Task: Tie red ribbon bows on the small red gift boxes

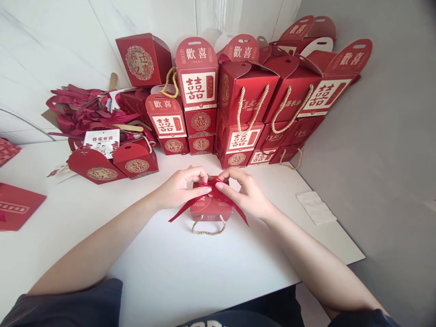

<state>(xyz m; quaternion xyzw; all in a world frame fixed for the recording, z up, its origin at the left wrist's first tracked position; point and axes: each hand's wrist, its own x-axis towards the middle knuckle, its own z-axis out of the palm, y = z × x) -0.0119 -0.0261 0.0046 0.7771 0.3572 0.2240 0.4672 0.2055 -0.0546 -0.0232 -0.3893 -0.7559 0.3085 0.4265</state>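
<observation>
Pinching at the shiny red ribbon [214, 182], the left hand [184, 184] and the right hand [247, 188] met over the small red box [211, 213], mid-table [163, 259], nearer than the stacked boxes [248, 104]. Thumb and forefinger closed on the ribbon from the left, thumb and forefinger from the right, the other fingers curled; exactly how the strands crossed under them, I could not tell.

And there sat the danger! Fabric that sleek looked ready to slip, so one loosened pinch could undo the gathered middle. A lopsided pull could leave the tails uneven or skew the box, as both hands seemed taken up with the ribbon. Too much push from above might dent the card.

What textures, too! Flat, glossy tails fanned out left and right to pointed ends. The box was smooth and squared off, its twisted rope handle [209, 234] looping onto the table on the near side. Far left, a rumpled, glossy ribbon heap [73, 106]; far side, rounded, slotted tabs on those stiff boxes; over right, a soft-looking white tissue [316, 208], flat and creased.
</observation>
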